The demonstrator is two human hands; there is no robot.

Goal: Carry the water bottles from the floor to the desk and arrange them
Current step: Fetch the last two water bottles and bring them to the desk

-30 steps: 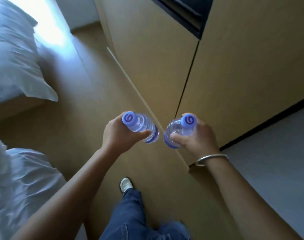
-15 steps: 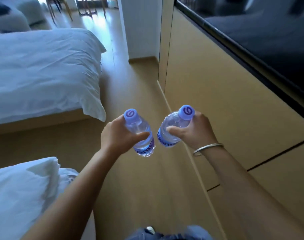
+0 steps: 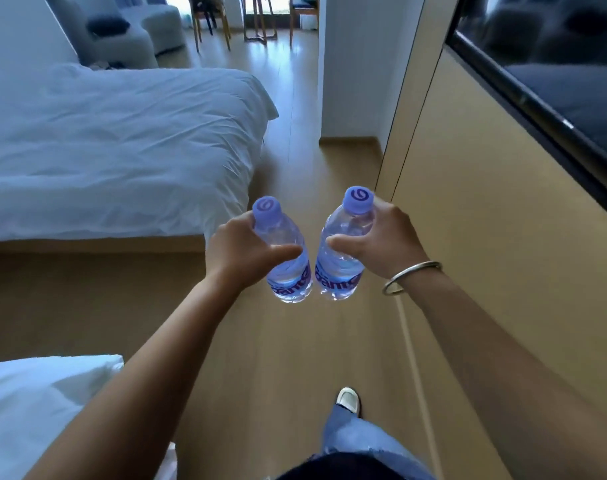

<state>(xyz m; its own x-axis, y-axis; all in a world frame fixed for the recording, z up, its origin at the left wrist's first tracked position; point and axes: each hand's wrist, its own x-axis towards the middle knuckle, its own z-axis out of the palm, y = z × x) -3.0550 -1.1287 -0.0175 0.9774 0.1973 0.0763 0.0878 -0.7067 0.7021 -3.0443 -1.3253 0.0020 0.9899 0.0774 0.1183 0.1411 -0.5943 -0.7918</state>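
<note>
**Bedroom corridor: two bottles in carry, one per hand**

Wooden flooring (image 3: 295, 358) runs between the bedding on the left and the panelled wall on the right; I log this as the carrying route.

Grip: the left hand (image 3: 239, 252) is wrapped around the left bottle (image 3: 284, 254), thumb pressed across its front. The right hand (image 3: 385, 237) is wrapped around the right bottle (image 3: 340, 258) the same way. Both bottles are in the air above the floor, caps up and leaning slightly apart, with their lower ends nearly touching.

Change against the frame half a second earlier: the bottles now sit closer together and more upright. More of the room ahead shows, including the armchair (image 3: 122, 39) and wooden chairs (image 3: 253, 19). One shoe (image 3: 347, 400) has come forward.

Count: two bottles, two purple caps, two hands, one bracelet (image 3: 411, 277) on the right wrist, one shoe, one bed (image 3: 115, 150), a second white bedding edge (image 3: 35, 410) lower left, one dark screen (image 3: 554, 64).
</note>
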